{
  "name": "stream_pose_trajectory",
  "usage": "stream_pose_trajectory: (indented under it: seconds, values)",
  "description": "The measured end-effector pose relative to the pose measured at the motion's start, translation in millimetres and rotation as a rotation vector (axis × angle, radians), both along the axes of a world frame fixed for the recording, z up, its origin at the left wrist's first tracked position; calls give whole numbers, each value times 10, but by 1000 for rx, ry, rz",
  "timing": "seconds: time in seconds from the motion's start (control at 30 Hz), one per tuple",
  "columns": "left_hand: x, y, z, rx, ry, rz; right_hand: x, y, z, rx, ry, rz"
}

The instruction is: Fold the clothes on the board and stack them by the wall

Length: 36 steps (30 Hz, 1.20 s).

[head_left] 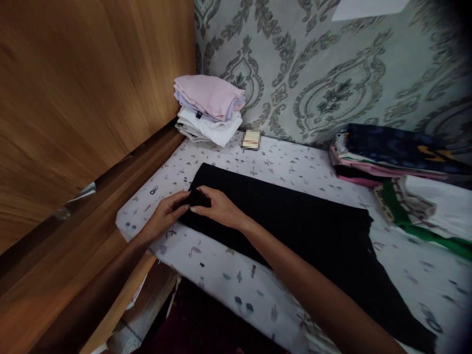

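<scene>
A black garment (295, 216) lies stretched out over a white printed sheet (217, 255), its wider end at the lower right. My left hand (167, 211) pinches the garment's left edge between thumb and fingers. Right beside it, my right hand (219, 206) grips the same edge, thumb and fingers closed around a small bunch of the dark cloth. The two hands nearly meet there. Because the fabric is so dark, its folds and exact kind are hard to make out.
Folded pink and white clothes (210, 105) are stacked at the back left, near a small pale card (251, 139). Another pile of folded clothes (391, 152) stands at the right, with a white and green garment (427, 211) before it. A wooden panel (92, 73) rises on the left.
</scene>
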<state>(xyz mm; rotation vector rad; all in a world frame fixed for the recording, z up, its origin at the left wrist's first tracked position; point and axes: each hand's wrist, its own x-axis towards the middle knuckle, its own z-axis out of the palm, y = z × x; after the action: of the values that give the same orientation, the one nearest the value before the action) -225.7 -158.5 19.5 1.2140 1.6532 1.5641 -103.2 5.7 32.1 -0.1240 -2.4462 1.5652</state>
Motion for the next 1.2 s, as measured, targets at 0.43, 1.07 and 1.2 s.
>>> stream_pose_trajectory:
  seconds: [0.43, 1.07, 1.2]
  values:
    - [22, 47, 81, -160, -212, -16, 34, 84, 97, 75, -61, 28]
    - [56, 161, 63, -311, -99, 166, 1753, 828, 31, 323, -456, -146]
    - [-42, 210, -13, -349, 178, 195, 1844, 698, 41, 416, -469, -239]
